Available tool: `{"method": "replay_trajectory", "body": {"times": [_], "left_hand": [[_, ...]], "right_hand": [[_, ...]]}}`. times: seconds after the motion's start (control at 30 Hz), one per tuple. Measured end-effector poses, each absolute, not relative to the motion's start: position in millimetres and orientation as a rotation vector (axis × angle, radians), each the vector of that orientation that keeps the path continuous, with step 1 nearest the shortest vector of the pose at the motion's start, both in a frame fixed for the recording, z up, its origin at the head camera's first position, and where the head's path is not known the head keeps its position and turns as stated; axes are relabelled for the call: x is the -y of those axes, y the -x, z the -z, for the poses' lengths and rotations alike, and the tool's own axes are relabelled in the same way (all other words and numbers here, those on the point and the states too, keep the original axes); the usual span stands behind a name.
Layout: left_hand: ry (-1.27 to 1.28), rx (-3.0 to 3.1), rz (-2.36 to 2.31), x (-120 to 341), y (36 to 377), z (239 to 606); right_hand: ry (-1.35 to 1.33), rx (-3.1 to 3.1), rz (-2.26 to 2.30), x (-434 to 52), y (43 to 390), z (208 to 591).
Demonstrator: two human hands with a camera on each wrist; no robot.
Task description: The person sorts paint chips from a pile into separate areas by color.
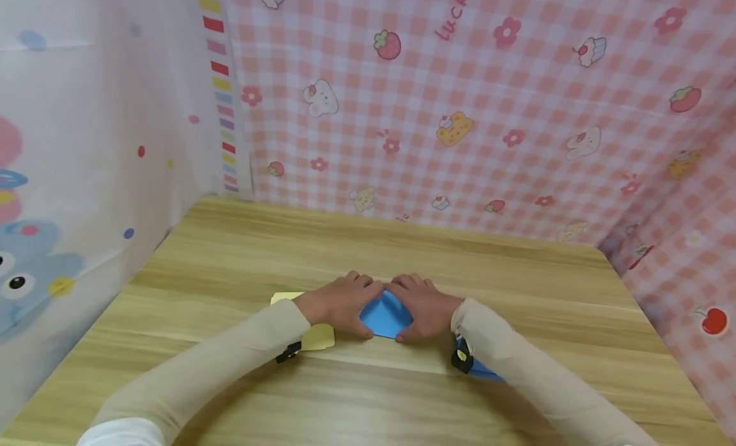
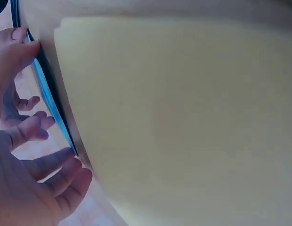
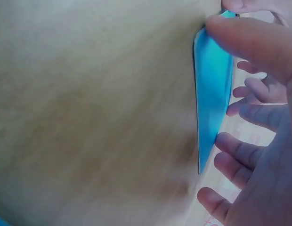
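Observation:
Between my two hands is a piece of blue paper, which looks folded, with its near edge facing me. My left hand holds its left side, thumb at the near edge and fingers at the far side. The right hand grips the right side the same way, and the fingertips of both hands come close together at the far end. In the right wrist view the blue paper slopes to a narrow point beside the fingers. The left wrist view shows only its thin blue edge.
Under my left wrist lies a yellow sheet with rounded corners. Another blue piece shows partly beneath the right wrist. The wooden table meets a pink checked cloth at the back.

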State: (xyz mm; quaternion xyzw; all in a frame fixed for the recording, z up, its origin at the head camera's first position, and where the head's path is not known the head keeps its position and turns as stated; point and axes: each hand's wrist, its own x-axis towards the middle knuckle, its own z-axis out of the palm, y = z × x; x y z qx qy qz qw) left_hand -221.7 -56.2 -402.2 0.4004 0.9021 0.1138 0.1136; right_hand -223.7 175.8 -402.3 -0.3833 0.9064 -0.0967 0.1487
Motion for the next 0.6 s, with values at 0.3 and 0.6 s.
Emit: {"method": "replay_trajectory", "body": {"times": [0.3,0.6], "left_hand": [[-1.139,-2.533,-0.479,63.2,234.0,396.6],[-1.168,-2.529,-0.484,60.2,237.9,400.1]], "right_hand": [[1.056,-2.557,0.418,-167.4,230.8,399.1],[1.027,-2.578,0.457,-165.8,237.8,403.8]]}}
